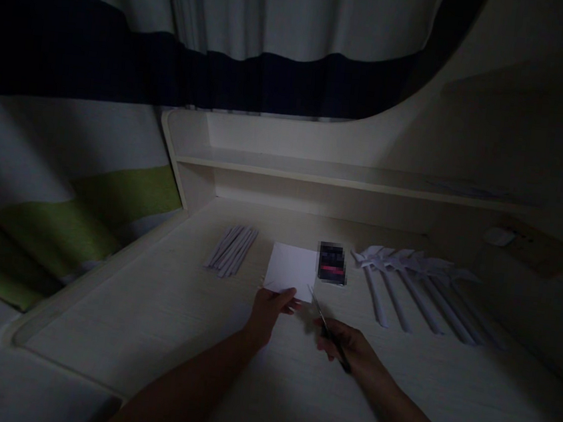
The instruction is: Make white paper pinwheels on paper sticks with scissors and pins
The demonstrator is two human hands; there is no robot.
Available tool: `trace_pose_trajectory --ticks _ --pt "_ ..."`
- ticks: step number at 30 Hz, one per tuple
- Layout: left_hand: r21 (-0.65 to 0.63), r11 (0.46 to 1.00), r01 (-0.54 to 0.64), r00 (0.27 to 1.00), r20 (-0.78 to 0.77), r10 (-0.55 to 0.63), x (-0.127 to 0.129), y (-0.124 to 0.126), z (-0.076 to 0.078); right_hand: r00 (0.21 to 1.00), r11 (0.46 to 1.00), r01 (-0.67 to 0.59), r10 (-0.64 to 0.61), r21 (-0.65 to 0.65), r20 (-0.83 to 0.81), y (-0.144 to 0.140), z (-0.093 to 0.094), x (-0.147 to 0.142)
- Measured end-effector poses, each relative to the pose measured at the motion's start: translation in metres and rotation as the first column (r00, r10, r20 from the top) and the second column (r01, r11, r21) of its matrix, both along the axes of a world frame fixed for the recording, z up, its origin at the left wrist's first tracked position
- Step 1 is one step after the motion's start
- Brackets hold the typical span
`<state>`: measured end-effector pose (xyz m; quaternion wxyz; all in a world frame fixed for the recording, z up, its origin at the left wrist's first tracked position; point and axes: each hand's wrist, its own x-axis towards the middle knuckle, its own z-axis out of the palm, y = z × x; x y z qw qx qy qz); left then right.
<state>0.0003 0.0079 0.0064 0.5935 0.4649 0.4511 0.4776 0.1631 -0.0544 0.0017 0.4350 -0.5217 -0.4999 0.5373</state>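
A square sheet of white paper [292, 266] is held by its near edge in my left hand [271, 309], thumb on top and fingers underneath. My right hand [343, 342] is closed around a pair of scissors [323, 314] with dark handles. The blade tips point up and left, close to the paper's near right corner. Whether the blades touch the paper, I cannot tell in this dim light.
Several rolled paper sticks [232, 251] lie bundled on the left of the white desk [159, 319]. On the right are several paper pinwheels [400, 277] on sticks. Behind the paper lies a phone-like dark object [332, 263], blurred out. A shelf [306, 168] runs along the back.
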Motion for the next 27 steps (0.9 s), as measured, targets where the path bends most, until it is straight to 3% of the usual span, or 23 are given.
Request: trace_pose_trajectory --ticks 9,27 --pt "-0.01 1.0 0.018 0.999 -0.035 -0.018 0.003 -0.005 0.008 0.998 0.998 -0.065 0.065 -0.021 -0.011 -0.002 0.004 -0.001" --pt "0.013 0.999 0.041 0.999 -0.014 -0.041 0.003 -0.006 0.005 1.0 0.998 -0.019 0.018 -0.053 -0.006 -0.001 0.004 0.0"
